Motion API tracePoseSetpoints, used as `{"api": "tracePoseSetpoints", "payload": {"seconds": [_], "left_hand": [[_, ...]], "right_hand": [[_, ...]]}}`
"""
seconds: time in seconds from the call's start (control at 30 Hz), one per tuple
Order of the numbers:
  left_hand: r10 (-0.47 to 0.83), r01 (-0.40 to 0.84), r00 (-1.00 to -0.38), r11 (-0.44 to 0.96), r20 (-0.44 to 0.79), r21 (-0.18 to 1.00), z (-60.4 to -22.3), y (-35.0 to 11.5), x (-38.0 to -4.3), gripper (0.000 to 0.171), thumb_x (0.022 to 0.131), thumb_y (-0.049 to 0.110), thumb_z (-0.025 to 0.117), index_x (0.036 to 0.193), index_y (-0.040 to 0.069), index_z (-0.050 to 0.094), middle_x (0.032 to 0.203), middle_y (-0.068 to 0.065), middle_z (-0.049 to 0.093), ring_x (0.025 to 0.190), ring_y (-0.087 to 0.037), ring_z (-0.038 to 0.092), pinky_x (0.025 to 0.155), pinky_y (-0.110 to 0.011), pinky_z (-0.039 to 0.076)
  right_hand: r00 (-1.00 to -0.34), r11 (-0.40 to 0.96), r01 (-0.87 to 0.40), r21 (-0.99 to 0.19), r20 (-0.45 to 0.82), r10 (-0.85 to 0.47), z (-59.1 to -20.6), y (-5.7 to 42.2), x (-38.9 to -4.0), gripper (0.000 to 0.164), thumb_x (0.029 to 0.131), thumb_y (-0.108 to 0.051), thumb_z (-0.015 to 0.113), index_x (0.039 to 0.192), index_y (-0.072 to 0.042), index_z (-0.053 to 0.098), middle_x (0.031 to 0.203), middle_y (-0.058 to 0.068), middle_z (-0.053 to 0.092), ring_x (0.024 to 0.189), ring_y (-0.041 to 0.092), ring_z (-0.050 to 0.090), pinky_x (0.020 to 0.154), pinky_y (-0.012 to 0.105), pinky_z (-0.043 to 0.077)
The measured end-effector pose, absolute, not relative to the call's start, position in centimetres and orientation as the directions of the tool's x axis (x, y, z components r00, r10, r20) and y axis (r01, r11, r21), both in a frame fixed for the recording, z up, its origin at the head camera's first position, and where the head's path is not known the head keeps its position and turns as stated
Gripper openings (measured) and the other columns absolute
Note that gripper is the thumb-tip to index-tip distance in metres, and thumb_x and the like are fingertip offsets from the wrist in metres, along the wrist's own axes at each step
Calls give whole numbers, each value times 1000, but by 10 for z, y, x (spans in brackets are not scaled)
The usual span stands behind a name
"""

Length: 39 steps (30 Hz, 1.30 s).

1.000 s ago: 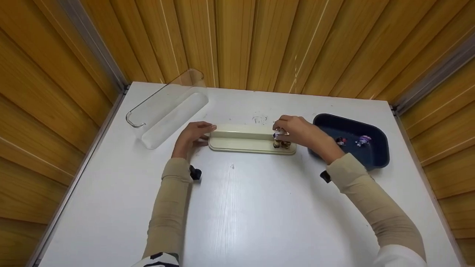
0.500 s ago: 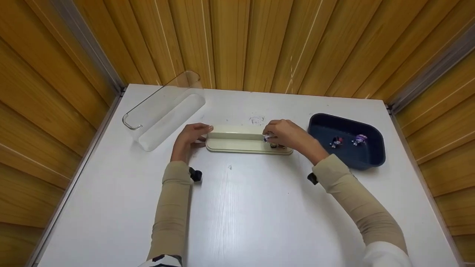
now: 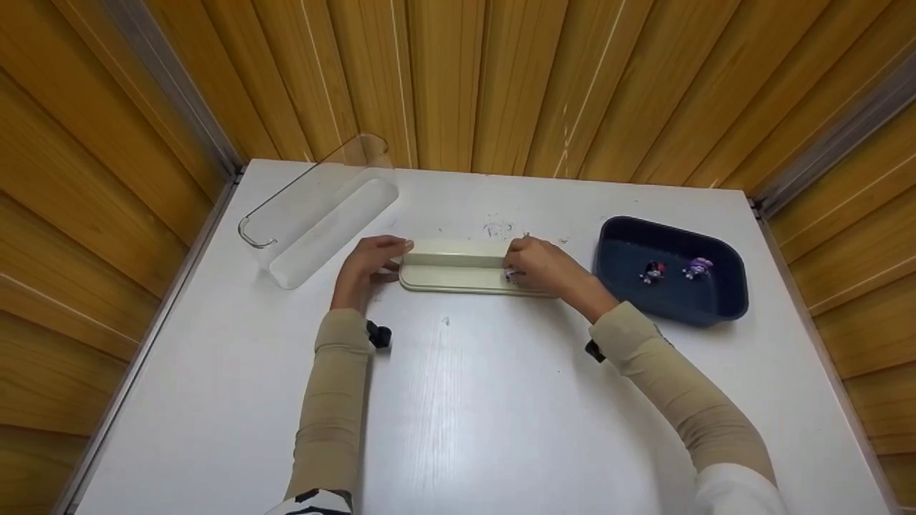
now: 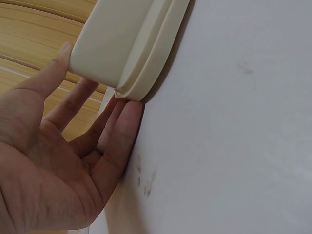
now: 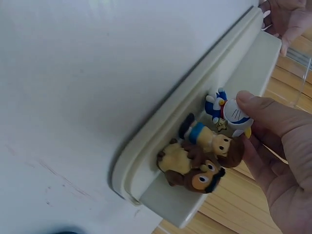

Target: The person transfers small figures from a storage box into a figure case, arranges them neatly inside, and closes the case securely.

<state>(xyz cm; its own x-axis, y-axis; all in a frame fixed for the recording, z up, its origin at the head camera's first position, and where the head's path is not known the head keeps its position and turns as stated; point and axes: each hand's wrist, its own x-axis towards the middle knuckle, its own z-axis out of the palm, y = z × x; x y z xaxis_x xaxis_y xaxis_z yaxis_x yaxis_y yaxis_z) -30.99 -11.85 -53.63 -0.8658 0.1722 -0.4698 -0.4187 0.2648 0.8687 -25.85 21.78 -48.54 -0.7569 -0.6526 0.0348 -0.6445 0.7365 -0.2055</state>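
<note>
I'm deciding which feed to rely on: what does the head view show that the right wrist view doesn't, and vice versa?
Only the head view shows the black-and-red figurine and purple-topped figurine inside the dark blue tray.

Only the right wrist view shows the owl figurine and boy figurine, which the right hand hides from the head camera.

Both show the cream stand, the left hand at its end, and the blue-and-white figurine pinched by the right hand, barely visible from the head.

From the head we look forward and down at the table (image 3: pixel 486 408); close up, our wrist views share the cream stand (image 4: pixel 109 44).
</note>
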Motion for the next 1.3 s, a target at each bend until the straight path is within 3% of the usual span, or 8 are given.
{"api": "tracePoseSetpoints", "payload": {"seconds": [0.17, 0.43, 0.6, 1.3], "left_hand": [[179, -413, -869, 255, -462, 875, -536, -119, -311, 47, 93, 39, 75, 129, 9, 66, 124, -12, 65, 98, -23, 64, 87, -34, 59], [183, -409, -872, 239, -455, 881, -536, -118, -313, 47, 93, 37, 76, 128, 8, 67, 120, -13, 66, 95, -23, 63, 86, -35, 59], [175, -426, -865, 240, -470, 872, -537, -120, -313, 46, 93, 36, 76, 127, 8, 67, 122, -12, 65, 97, -23, 62, 88, -35, 58], [169, -420, -868, 254, -467, 871, -537, -118, -309, 46, 94, 37, 75, 130, 8, 66, 126, -13, 65, 96, -23, 64, 87, -36, 59]], "right_hand": [[-750, 724, -654, -220, 68, -657, -487, 216, -259, 15, 89, -3, 77, 104, 0, 78, 103, 14, 69, 94, 28, 66, 92, 44, 56], [-795, 766, -600, -232, 63, -604, -487, 212, -259, 18, 90, -7, 78, 107, -2, 78, 97, 13, 67, 87, 25, 66, 79, 40, 57], [-785, 758, -613, -223, 71, -615, -488, 208, -259, 15, 91, -5, 76, 106, -2, 78, 94, 13, 67, 84, 24, 65, 83, 41, 57], [-779, 750, -622, -226, 78, -622, -492, 205, -256, 17, 88, -3, 79, 104, -1, 77, 100, 13, 66, 93, 29, 64, 83, 42, 57]]}}
